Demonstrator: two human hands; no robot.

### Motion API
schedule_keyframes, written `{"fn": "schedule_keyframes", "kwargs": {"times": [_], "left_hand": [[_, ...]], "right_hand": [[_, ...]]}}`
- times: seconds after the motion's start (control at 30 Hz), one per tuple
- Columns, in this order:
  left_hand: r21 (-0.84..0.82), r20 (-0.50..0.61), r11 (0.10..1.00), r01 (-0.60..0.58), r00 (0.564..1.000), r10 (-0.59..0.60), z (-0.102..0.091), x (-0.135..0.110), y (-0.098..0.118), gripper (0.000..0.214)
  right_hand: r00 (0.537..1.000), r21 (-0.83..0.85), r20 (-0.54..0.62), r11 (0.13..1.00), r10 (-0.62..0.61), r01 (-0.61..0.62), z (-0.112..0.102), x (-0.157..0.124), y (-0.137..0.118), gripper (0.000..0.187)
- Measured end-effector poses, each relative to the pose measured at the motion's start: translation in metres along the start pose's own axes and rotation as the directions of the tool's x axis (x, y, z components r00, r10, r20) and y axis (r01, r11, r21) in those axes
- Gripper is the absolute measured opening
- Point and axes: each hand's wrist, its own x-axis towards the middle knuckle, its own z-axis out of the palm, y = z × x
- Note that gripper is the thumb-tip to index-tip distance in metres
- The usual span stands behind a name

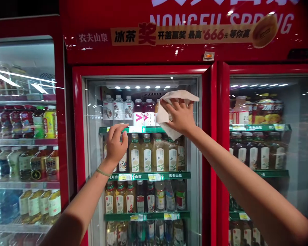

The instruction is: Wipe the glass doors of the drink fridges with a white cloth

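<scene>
My right hand (179,116) presses a white cloth (163,114) against the upper right part of the glass door (93,99) of a red drinks fridge. Its fingers are spread over the cloth, which drapes out above and below them. Lower and to the left, my left hand (117,143) is raised before the same door, thumb and fingers apart and bent, holding nothing. Whether its fingertips touch the glass I cannot tell. A thin band (103,173) circles the left wrist. Behind the glass, bottles (146,153) stand in rows, some hidden by my hands.
Green-edged shelves (146,216) carry the bottles. A red door post (222,153) separates this door from another glass-fronted section with bottles (253,157) at right. At left stands another fridge holding drinks (39,164). A red sign panel (133,15) spans the top.
</scene>
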Motion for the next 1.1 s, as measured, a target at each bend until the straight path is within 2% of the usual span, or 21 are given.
{"fn": "schedule_keyframes", "kwargs": {"times": [0.03,0.13,0.2,0.27,0.33,0.37,0.43,0.5,0.53,0.57,0.67,0.7,0.73,0.8,0.87,0.9,0.93,0.97,1.03,1.07,1.1], "left_hand": [[0.019,0.007,1.0,-0.006,1.0,0.006,-0.006,-0.004,-0.007,0.029],[0.099,0.013,0.994,-0.042,0.999,0.041,-0.024,-0.012,-0.028,0.03],[0.152,0.027,0.984,-0.093,0.996,0.09,-0.034,-0.014,-0.04,0.031],[0.193,0.049,0.97,-0.145,0.989,0.138,-0.044,-0.014,-0.05,0.033],[0.224,0.055,0.96,-0.165,0.986,0.157,-0.051,-0.015,-0.059,0.034],[0.237,0.049,0.959,-0.155,0.988,0.147,-0.054,-0.016,-0.063,0.034],[0.259,0.036,0.96,-0.108,0.994,0.102,-0.059,-0.022,-0.07,0.033],[0.275,0.05,0.959,-0.07,0.997,0.059,-0.065,-0.031,-0.077,0.035],[0.28,0.066,0.958,-0.065,0.997,0.049,-0.068,-0.036,-0.081,0.036],[0.281,0.083,0.957,-0.069,0.995,0.048,-0.071,-0.042,-0.085,0.038],[0.276,0.078,0.959,-0.065,0.996,0.045,-0.079,-0.058,-0.095,0.04],[0.271,0.063,0.961,-0.059,0.997,0.044,-0.081,-0.062,-0.098,0.039],[0.265,0.048,0.962,-0.058,0.998,0.047,-0.081,-0.066,-0.1,0.039],[0.249,0.055,0.964,-0.093,0.995,0.082,-0.081,-0.072,-0.102,0.038],[0.226,0.061,0.965,-0.13,0.991,0.119,-0.081,-0.077,-0.102,0.038],[0.213,0.066,0.967,-0.141,0.989,0.13,-0.082,-0.08,-0.102,0.038],[0.199,0.071,0.969,-0.145,0.988,0.134,-0.083,-0.083,-0.102,0.039],[0.185,0.08,0.972,-0.148,0.988,0.135,-0.085,-0.088,-0.103,0.04],[0.157,0.097,0.976,-0.153,0.985,0.139,-0.09,-0.099,-0.104,0.042],[0.145,0.103,0.977,-0.156,0.985,0.142,-0.093,-0.105,-0.105,0.043],[0.132,0.107,0.978,-0.161,0.983,0.148,-0.095,-0.111,-0.106,0.044]], "right_hand": [[1.0,0.004,-0.008,1.0,0.005,-0.005,0.001,0.005,-0.007,0.076],[0.982,0.014,0.063,0.984,-0.18,0.18,0.007,0.017,-0.031,0.066],[0.973,0.013,0.06,0.975,-0.223,0.223,0.012,0.026,-0.041,0.061],[0.996,0.004,-0.026,0.996,-0.09,0.09,0.017,0.035,-0.048,0.063],[0.993,0.01,-0.107,0.998,0.058,-0.057,0.022,0.04,-0.06,0.068],[0.992,0.012,-0.11,0.998,0.06,-0.059,0.024,0.041,-0.068,0.07],[0.995,0.017,-0.04,0.996,-0.091,0.092,0.028,0.039,-0.087,0.069],[0.951,0.043,0.053,0.952,-0.305,0.303,0.029,0.039,-0.102,0.065],[0.932,0.055,0.07,0.934,-0.357,0.353,0.029,0.042,-0.106,0.065],[0.933,0.058,0.062,0.935,-0.354,0.351,0.029,0.047,-0.109,0.065],[0.99,0.048,-0.064,0.991,-0.124,0.128,0.03,0.069,-0.115,0.066],[0.993,0.054,-0.1,0.996,-0.062,0.067,0.031,0.077,-0.12,0.066],[0.992,0.062,-0.115,0.997,-0.049,0.056,0.033,0.083,-0.128,0.066],[0.978,0.073,-0.08,0.977,-0.195,0.201,0.036,0.093,-0.147,0.063],[0.908,0.087,-0.013,0.904,-0.42,0.419,0.037,0.103,-0.166,0.061],[0.88,0.09,0.001,0.876,-0.475,0.473,0.036,0.109,-0.173,0.061],[0.882,0.087,-0.003,0.878,-0.471,0.47,0.036,0.116,-0.179,0.061],[0.911,0.08,-0.025,0.907,-0.412,0.413,0.035,0.122,-0.184,0.062],[0.971,0.072,-0.082,0.971,-0.223,0.229,0.034,0.133,-0.194,0.065],[0.981,0.073,-0.091,0.981,-0.172,0.179,0.035,0.137,-0.199,0.067],[0.979,0.075,-0.075,0.978,-0.187,0.193,0.035,0.139,-0.205,0.068]]}}
